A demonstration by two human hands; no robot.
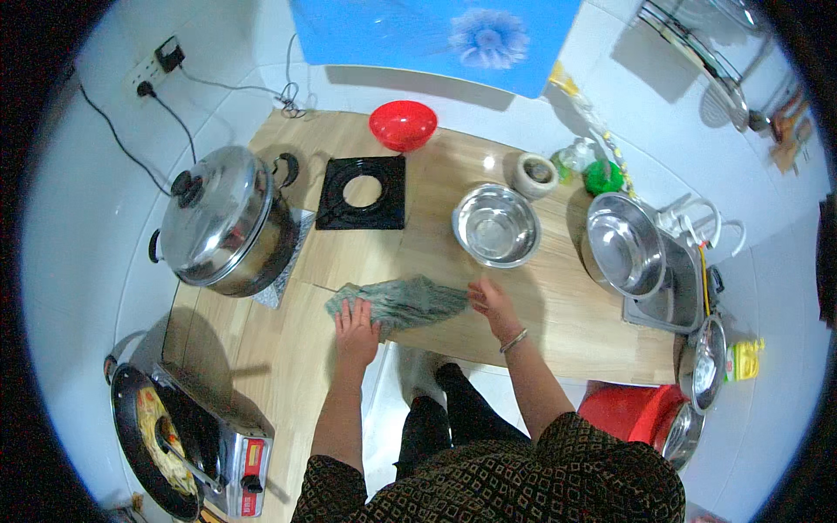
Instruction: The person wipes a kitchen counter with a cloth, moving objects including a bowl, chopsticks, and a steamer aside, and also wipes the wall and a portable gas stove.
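A grey-green cloth (409, 302) lies bunched and stretched sideways near the front edge of the wood-patterned countertop (431, 248). My left hand (356, 330) presses flat on the cloth's left end, fingers spread. At its narrow right end, my right hand (494, 307) has its fingers bent around the tip; the fingertips are slightly blurred. Just beyond my right hand stands a stainless steel bowl (497, 225). Farther back on the left is a black square plate (390, 189) with a round hole. Behind that plate sits a red bowl (403, 124).
On the left stand a lidded steel pot (222, 229) and a portable gas stove (242, 451), with a frying pan (157, 444) holding food and a ladle. To the right are a whitish mortar (536, 175), a steel basin (624, 245) and a sink (683, 287).
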